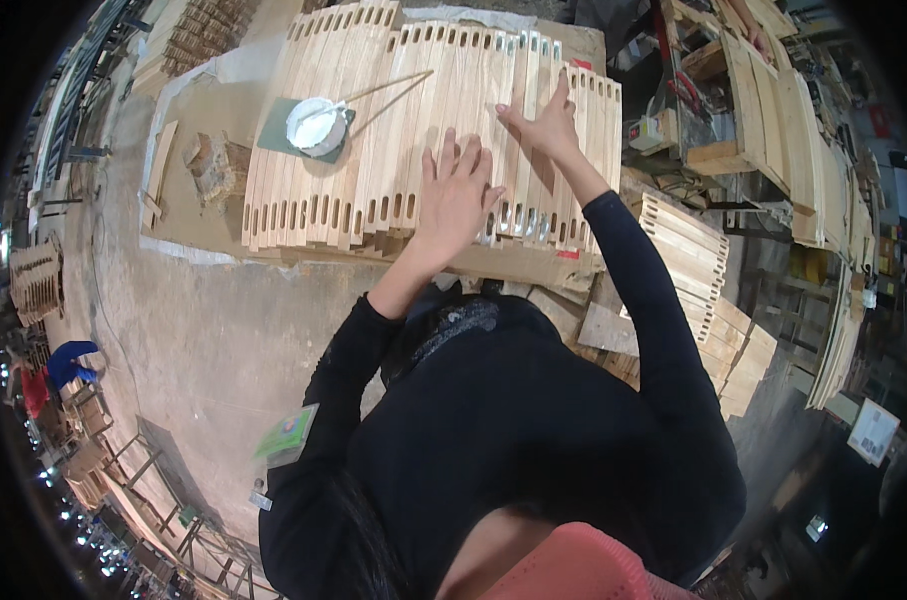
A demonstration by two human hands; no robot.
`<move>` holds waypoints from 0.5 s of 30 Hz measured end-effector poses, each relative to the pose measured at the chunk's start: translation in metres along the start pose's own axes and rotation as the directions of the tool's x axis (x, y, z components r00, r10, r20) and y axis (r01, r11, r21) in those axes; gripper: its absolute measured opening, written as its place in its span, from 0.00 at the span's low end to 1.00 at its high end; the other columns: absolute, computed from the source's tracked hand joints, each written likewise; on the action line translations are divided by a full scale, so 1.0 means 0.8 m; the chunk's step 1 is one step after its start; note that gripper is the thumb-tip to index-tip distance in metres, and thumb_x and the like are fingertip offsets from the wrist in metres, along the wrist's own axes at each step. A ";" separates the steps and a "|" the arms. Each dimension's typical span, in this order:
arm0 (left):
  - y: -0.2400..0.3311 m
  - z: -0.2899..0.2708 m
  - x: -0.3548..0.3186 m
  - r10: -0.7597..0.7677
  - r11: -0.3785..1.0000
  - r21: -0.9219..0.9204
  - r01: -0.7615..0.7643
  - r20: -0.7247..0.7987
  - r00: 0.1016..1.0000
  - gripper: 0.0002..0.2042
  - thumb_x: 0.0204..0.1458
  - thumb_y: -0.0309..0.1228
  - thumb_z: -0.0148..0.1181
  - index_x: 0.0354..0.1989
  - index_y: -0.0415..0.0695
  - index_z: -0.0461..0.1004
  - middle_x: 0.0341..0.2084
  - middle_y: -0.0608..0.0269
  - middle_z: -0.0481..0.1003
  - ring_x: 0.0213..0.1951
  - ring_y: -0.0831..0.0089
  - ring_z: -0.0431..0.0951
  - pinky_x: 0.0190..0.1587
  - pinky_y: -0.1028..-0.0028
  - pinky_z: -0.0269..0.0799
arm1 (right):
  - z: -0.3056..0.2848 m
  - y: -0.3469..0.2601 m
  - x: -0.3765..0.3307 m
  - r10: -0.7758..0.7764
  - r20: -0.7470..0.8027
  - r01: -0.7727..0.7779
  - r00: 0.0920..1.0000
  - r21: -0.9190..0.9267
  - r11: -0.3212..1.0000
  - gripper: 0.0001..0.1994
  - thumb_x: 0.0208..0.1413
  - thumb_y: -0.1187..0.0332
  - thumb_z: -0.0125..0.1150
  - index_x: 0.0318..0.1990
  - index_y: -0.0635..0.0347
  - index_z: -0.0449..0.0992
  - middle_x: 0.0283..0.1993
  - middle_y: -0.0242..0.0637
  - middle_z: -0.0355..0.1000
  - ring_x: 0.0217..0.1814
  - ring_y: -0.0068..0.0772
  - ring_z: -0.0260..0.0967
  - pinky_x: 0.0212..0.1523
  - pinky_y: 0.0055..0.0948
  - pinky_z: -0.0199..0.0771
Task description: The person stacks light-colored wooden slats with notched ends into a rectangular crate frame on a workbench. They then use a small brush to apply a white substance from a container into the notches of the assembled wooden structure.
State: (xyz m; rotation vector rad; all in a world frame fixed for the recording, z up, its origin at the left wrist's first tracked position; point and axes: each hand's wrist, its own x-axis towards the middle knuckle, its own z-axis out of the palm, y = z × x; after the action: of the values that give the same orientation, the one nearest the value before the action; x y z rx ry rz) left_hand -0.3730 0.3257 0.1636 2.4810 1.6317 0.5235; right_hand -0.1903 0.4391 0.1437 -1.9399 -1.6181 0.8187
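Note:
A row of slotted wooden slats (pixel 374 120) lies side by side on a workbench (pixel 514 265). My left hand (pixel 456 190) rests flat on the slats near their front ends, fingers spread. My right hand (pixel 546 122) presses flat on the slats farther back and to the right, fingers apart. Neither hand holds anything. Black sleeves cover both forearms.
A white bowl of glue (pixel 317 124) with a thin stick sits on a green pad on the slats at left. More slotted slats are stacked at the right (pixel 689 250) and far left. Wooden frames stand at the far right (pixel 774 110). Bare concrete floor (pixel 204 340) lies left.

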 end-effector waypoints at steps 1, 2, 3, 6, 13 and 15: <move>-0.002 0.001 0.000 0.010 1.000 -0.011 -0.010 -0.006 1.000 0.24 0.59 0.43 0.57 0.59 0.40 0.70 0.64 0.52 0.65 0.70 0.44 0.54 0.66 0.40 0.51 | 0.001 -0.001 0.000 0.002 0.009 -0.001 1.000 -0.017 1.000 0.71 0.37 0.35 0.74 0.74 0.66 0.28 0.67 0.79 0.47 0.69 0.75 0.53 0.65 0.54 0.62; -0.003 0.001 0.000 0.021 1.000 -0.011 -0.021 -0.003 1.000 0.24 0.59 0.43 0.57 0.59 0.41 0.70 0.64 0.53 0.65 0.70 0.45 0.54 0.67 0.40 0.51 | 0.001 -0.002 0.001 -0.002 0.016 0.003 1.000 -0.034 0.999 0.72 0.36 0.34 0.74 0.74 0.65 0.27 0.67 0.80 0.46 0.69 0.75 0.54 0.65 0.55 0.63; -0.005 0.000 0.000 0.031 0.999 -0.012 -0.031 0.000 1.000 0.24 0.59 0.43 0.57 0.59 0.41 0.70 0.64 0.54 0.65 0.70 0.46 0.54 0.67 0.41 0.51 | 0.002 -0.002 0.001 0.005 0.023 -0.003 1.000 -0.050 0.999 0.72 0.36 0.34 0.74 0.74 0.65 0.27 0.67 0.80 0.45 0.69 0.75 0.54 0.65 0.55 0.63; -0.007 0.001 0.001 0.047 0.999 -0.019 -0.047 0.016 0.999 0.24 0.59 0.43 0.57 0.59 0.41 0.70 0.64 0.56 0.65 0.71 0.49 0.54 0.68 0.42 0.50 | 0.004 -0.001 0.002 0.012 0.036 -0.009 0.999 -0.086 0.996 0.72 0.36 0.33 0.74 0.74 0.64 0.26 0.67 0.79 0.44 0.69 0.76 0.54 0.65 0.55 0.63; -0.010 0.001 0.005 0.071 0.997 0.029 -0.073 0.075 0.995 0.23 0.61 0.42 0.55 0.60 0.42 0.70 0.64 0.58 0.67 0.71 0.53 0.55 0.69 0.43 0.48 | 0.001 0.022 0.015 -0.004 0.003 0.004 1.000 0.015 1.000 0.71 0.35 0.37 0.77 0.74 0.62 0.29 0.69 0.76 0.44 0.70 0.72 0.53 0.67 0.52 0.63; -0.012 0.002 0.006 0.067 0.997 0.022 -0.069 0.076 0.995 0.22 0.61 0.42 0.54 0.60 0.42 0.70 0.64 0.59 0.67 0.71 0.53 0.55 0.69 0.43 0.48 | 0.001 0.033 0.020 -0.006 -0.010 0.007 1.000 0.075 0.997 0.71 0.34 0.39 0.79 0.74 0.63 0.30 0.69 0.75 0.46 0.71 0.70 0.53 0.68 0.50 0.61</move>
State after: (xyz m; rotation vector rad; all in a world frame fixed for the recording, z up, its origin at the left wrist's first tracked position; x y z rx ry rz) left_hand -0.3791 0.3344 0.1605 2.5489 1.5396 0.4144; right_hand -0.1707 0.4503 0.1224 -1.8834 -1.5647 0.8531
